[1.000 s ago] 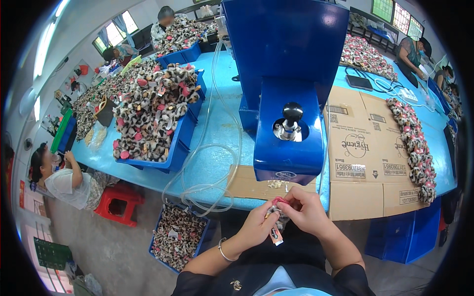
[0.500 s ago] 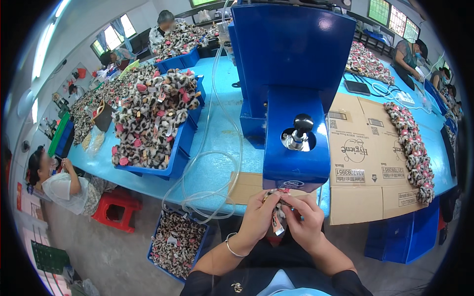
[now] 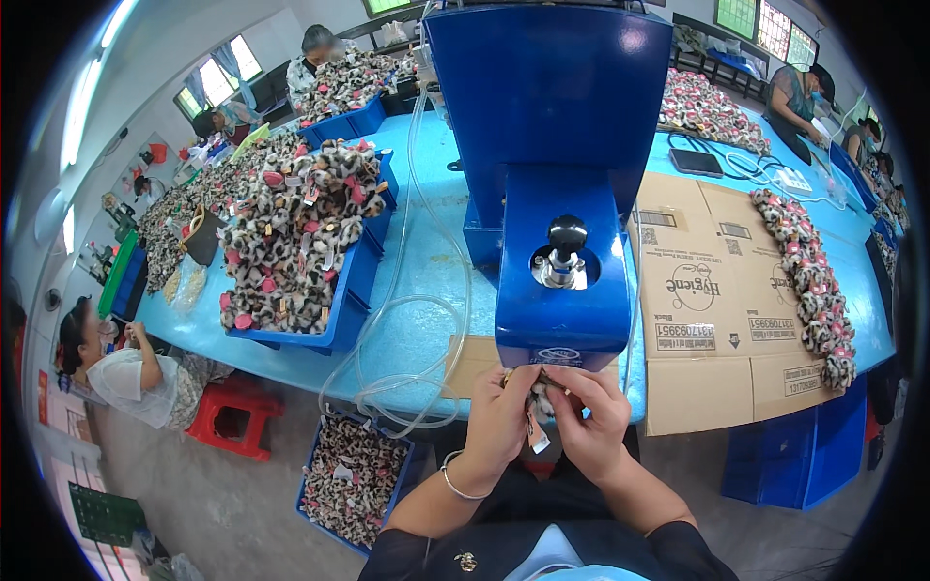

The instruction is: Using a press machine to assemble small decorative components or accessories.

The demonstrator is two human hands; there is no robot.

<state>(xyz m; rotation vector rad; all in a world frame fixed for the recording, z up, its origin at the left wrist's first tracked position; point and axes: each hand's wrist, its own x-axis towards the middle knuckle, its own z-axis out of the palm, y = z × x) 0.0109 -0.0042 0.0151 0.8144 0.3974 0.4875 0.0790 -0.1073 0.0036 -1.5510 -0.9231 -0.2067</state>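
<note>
Under the front end of the blue machine, my left hand and my right hand pinch a small spotted plush toy between them. Both sets of fingertips meet at its top edge, right beneath the machine's head, which hides part of them. From the toy a pale printed tag hangs down between my hands. Most of the toy is covered by my fingers. A round black knob tops the metal fitting in the machine's head.
Left of the machine stands a blue crate heaped with spotted plush toys; another crate sits on the floor. Clear tubing loops over the table. At right, cardboard bears a row of toys. Several people work around the tables.
The view has shifted slightly, so the machine appears farther left. My hands have gone up closer beneath its head with the toy, and the pink part at the toy's top is now hidden.
</note>
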